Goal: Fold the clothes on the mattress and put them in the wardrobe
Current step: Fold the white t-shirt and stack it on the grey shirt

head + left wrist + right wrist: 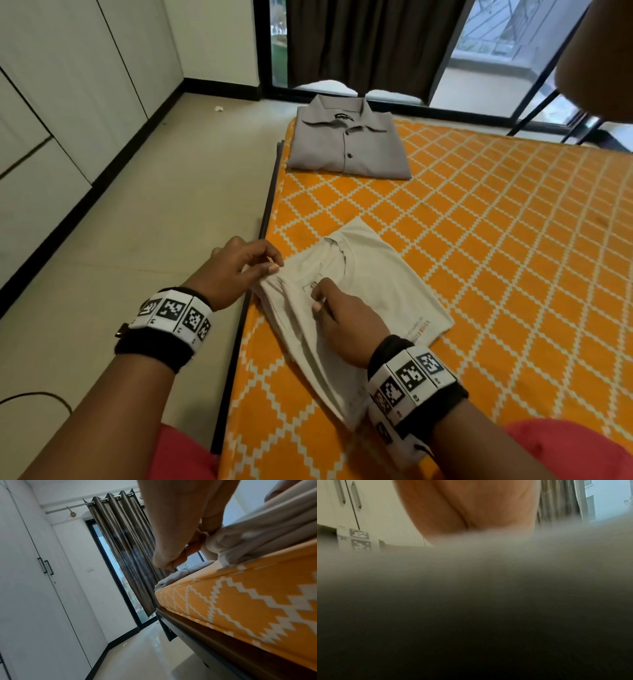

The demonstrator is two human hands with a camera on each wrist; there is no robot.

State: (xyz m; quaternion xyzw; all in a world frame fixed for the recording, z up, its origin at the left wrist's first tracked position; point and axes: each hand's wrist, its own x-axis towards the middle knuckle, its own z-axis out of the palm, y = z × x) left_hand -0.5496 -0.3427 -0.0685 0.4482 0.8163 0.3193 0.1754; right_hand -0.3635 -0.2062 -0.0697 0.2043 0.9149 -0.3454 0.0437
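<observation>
A cream T-shirt point(363, 284) lies folded on the orange patterned mattress point(496, 240), close to its left edge. My left hand point(274, 269) pinches the stacked folds at the shirt's left corner; in the left wrist view the fingers point(197, 534) clamp the bunched cloth point(257, 524). My right hand point(318, 296) sits on top of the shirt, thumb and curled forefinger nipping the fabric. The right wrist view is mostly blurred cloth point(488, 588) under my palm point(471, 507). A grey collared shirt point(349, 144) lies folded at the far corner. White wardrobe doors point(68, 102) stand shut on the left.
A strip of tiled floor point(154, 222) runs between the wardrobe and the dark bed frame point(267, 205). A dark curtain point(370, 44) and a glass door stand behind the mattress. A black cable point(41, 397) lies on the floor. The wardrobe handles point(46, 566) are black.
</observation>
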